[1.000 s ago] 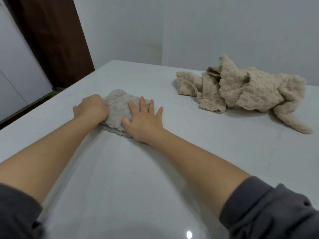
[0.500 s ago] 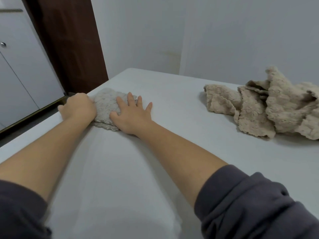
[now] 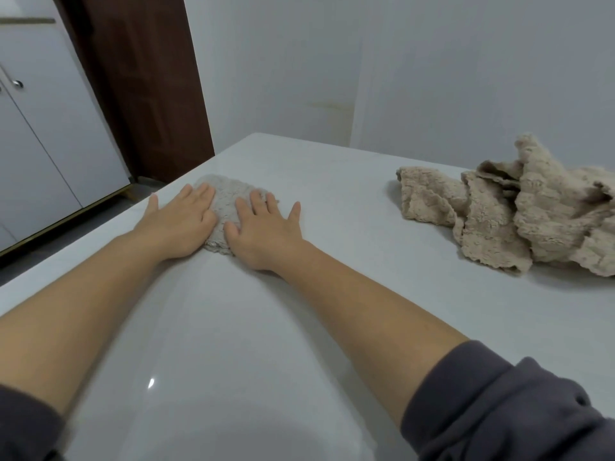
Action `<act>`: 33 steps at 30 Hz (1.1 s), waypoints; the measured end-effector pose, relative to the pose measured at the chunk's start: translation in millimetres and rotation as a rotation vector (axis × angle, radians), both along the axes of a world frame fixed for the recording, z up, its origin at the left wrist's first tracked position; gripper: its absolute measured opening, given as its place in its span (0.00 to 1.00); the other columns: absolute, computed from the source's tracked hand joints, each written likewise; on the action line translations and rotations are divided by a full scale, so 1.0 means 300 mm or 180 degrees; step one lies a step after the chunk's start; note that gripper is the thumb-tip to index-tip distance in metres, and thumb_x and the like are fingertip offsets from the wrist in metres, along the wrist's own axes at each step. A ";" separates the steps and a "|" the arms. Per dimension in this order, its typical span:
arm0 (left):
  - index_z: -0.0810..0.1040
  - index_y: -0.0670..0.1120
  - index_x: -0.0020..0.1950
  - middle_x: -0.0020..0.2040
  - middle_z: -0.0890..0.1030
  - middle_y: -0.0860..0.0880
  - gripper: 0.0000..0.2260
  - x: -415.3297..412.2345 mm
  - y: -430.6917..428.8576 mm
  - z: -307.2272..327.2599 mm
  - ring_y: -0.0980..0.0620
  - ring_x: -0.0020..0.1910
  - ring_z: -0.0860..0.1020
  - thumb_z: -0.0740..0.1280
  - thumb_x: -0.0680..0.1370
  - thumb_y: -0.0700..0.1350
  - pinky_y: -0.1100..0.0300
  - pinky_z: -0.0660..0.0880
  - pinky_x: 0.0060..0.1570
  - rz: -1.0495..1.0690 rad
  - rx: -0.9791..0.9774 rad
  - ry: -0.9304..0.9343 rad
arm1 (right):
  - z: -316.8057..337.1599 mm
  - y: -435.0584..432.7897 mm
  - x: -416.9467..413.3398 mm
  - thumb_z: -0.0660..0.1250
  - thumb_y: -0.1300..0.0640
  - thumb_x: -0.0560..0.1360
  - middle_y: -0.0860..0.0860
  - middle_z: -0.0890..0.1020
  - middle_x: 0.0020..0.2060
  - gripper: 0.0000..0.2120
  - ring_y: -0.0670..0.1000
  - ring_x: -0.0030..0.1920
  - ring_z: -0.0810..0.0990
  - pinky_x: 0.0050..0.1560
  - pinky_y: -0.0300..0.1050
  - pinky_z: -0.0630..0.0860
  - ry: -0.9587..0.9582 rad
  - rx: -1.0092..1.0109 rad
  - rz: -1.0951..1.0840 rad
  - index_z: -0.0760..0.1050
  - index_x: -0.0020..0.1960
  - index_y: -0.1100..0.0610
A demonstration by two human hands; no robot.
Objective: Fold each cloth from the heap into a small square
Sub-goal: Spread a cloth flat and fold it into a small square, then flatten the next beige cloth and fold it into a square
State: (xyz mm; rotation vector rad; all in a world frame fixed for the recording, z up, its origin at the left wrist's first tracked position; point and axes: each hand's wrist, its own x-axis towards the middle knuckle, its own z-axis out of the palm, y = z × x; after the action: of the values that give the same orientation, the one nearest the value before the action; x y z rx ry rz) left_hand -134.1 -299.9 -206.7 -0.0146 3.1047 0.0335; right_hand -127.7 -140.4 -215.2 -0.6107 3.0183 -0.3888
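Folded cloth [image 3: 229,201] lay left of frame centre on bench [image 3: 332,181], roughly square; long axis untellable beneath hands. Left hand [image 3: 181,224] and right hand [image 3: 263,231] pressed it, fingers straight. Heap [image 3: 519,211] sat far right, well apart.

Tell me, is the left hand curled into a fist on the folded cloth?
No, the left hand lies flat with straight fingers on the folded cloth.
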 end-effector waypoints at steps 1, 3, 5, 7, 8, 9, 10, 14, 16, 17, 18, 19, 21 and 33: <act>0.45 0.48 0.80 0.80 0.45 0.52 0.25 0.002 0.008 0.002 0.52 0.78 0.45 0.43 0.83 0.50 0.39 0.41 0.74 0.0028 -0.0104 0.0082 | 0.004 0.011 0.007 0.43 0.44 0.81 0.53 0.45 0.79 0.29 0.54 0.78 0.40 0.72 0.68 0.36 -0.0023 -0.0062 0.0022 0.46 0.80 0.52; 0.54 0.44 0.78 0.79 0.54 0.46 0.24 0.021 0.035 0.005 0.48 0.77 0.52 0.46 0.82 0.49 0.35 0.46 0.72 0.0048 -0.0214 0.0602 | 0.015 0.060 0.030 0.44 0.44 0.82 0.52 0.47 0.79 0.28 0.54 0.78 0.41 0.72 0.68 0.37 0.0014 -0.0215 0.0050 0.48 0.79 0.51; 0.63 0.41 0.74 0.75 0.62 0.43 0.21 0.061 0.080 0.010 0.46 0.75 0.58 0.52 0.82 0.46 0.36 0.50 0.72 0.0054 -0.0147 0.1200 | 0.024 0.144 0.070 0.44 0.44 0.82 0.51 0.47 0.79 0.27 0.55 0.78 0.42 0.73 0.66 0.38 0.0104 -0.0181 0.0045 0.47 0.80 0.51; 0.67 0.42 0.72 0.74 0.65 0.43 0.19 0.098 0.145 0.017 0.45 0.74 0.61 0.56 0.81 0.44 0.38 0.49 0.72 -0.0044 0.0050 0.1506 | 0.035 0.256 0.123 0.46 0.46 0.83 0.51 0.47 0.79 0.27 0.55 0.78 0.42 0.74 0.64 0.39 0.0226 -0.0039 -0.0033 0.47 0.80 0.51; 0.68 0.42 0.71 0.74 0.66 0.44 0.19 0.115 0.189 0.026 0.46 0.73 0.62 0.57 0.81 0.44 0.39 0.48 0.72 -0.0142 0.0154 0.1566 | 0.046 0.318 0.152 0.47 0.47 0.83 0.51 0.48 0.79 0.26 0.54 0.78 0.43 0.75 0.63 0.40 0.0282 -0.0028 -0.0097 0.49 0.79 0.52; 0.69 0.43 0.71 0.73 0.67 0.44 0.19 0.129 0.237 0.035 0.46 0.73 0.63 0.58 0.80 0.45 0.39 0.48 0.73 -0.0258 0.0249 0.1592 | 0.058 0.381 0.180 0.48 0.48 0.83 0.52 0.51 0.79 0.25 0.54 0.78 0.46 0.75 0.62 0.41 0.0341 -0.0075 -0.0169 0.52 0.79 0.52; 0.70 0.44 0.70 0.72 0.68 0.45 0.19 0.143 0.290 0.045 0.46 0.72 0.64 0.59 0.80 0.45 0.40 0.47 0.73 -0.0380 0.0321 0.1595 | 0.070 0.442 0.208 0.49 0.49 0.83 0.51 0.56 0.78 0.24 0.53 0.78 0.50 0.76 0.60 0.44 0.0437 -0.0151 -0.0236 0.57 0.77 0.52; 0.72 0.47 0.68 0.70 0.69 0.48 0.17 0.186 0.522 0.086 0.49 0.72 0.64 0.61 0.79 0.45 0.42 0.44 0.74 -0.0832 0.0504 0.1557 | 0.119 0.669 0.305 0.54 0.53 0.81 0.48 0.77 0.64 0.17 0.51 0.65 0.72 0.65 0.49 0.62 0.1149 -0.0202 -0.0489 0.74 0.66 0.52; 0.72 0.48 0.67 0.69 0.69 0.49 0.16 0.201 0.642 0.104 0.50 0.71 0.64 0.61 0.79 0.44 0.43 0.43 0.74 -0.1021 0.0642 0.1504 | 0.141 0.775 0.339 0.56 0.54 0.79 0.48 0.79 0.57 0.15 0.52 0.60 0.75 0.59 0.48 0.64 0.1435 -0.0132 -0.0635 0.77 0.60 0.53; 0.72 0.48 0.66 0.68 0.70 0.50 0.16 0.209 0.699 0.108 0.51 0.71 0.64 0.61 0.79 0.44 0.43 0.43 0.74 -0.1106 0.0685 0.1455 | 0.151 0.827 0.355 0.56 0.55 0.79 0.49 0.80 0.55 0.14 0.52 0.58 0.75 0.58 0.48 0.64 0.1575 -0.0092 -0.0711 0.78 0.57 0.53; 0.72 0.48 0.66 0.68 0.70 0.50 0.16 0.216 0.755 0.111 0.51 0.71 0.64 0.61 0.79 0.45 0.43 0.43 0.74 -0.1183 0.0711 0.1404 | 0.158 0.879 0.367 0.57 0.55 0.78 0.49 0.80 0.54 0.13 0.52 0.57 0.75 0.58 0.49 0.63 0.1701 -0.0065 -0.0789 0.78 0.55 0.54; 0.72 0.48 0.66 0.67 0.70 0.50 0.15 0.222 0.809 0.111 0.50 0.70 0.64 0.61 0.79 0.45 0.43 0.43 0.74 -0.1253 0.0743 0.1356 | 0.164 0.928 0.377 0.57 0.55 0.78 0.49 0.80 0.55 0.13 0.53 0.58 0.75 0.59 0.49 0.62 0.1815 -0.0050 -0.0868 0.78 0.54 0.54; 0.73 0.48 0.64 0.65 0.71 0.50 0.14 0.231 0.912 0.109 0.50 0.69 0.65 0.61 0.78 0.45 0.44 0.46 0.74 -0.1386 0.0866 0.1289 | 0.168 1.018 0.391 0.57 0.55 0.75 0.51 0.77 0.61 0.14 0.54 0.64 0.72 0.66 0.53 0.58 0.1995 0.0013 -0.1074 0.79 0.54 0.55; 0.58 0.56 0.75 0.64 0.71 0.48 0.31 0.189 1.320 0.064 0.47 0.61 0.71 0.68 0.75 0.46 0.50 0.74 0.52 -0.1722 0.1482 0.0865 | 0.072 1.297 0.358 0.61 0.59 0.76 0.56 0.51 0.78 0.25 0.60 0.74 0.59 0.64 0.56 0.71 0.0872 0.0421 -0.1661 0.63 0.72 0.51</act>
State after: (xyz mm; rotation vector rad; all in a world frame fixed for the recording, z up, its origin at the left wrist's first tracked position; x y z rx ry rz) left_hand -77.2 96.1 -187.6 0.8981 3.1461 0.7886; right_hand -20.3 248.9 -193.5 0.1591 3.4017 -0.1186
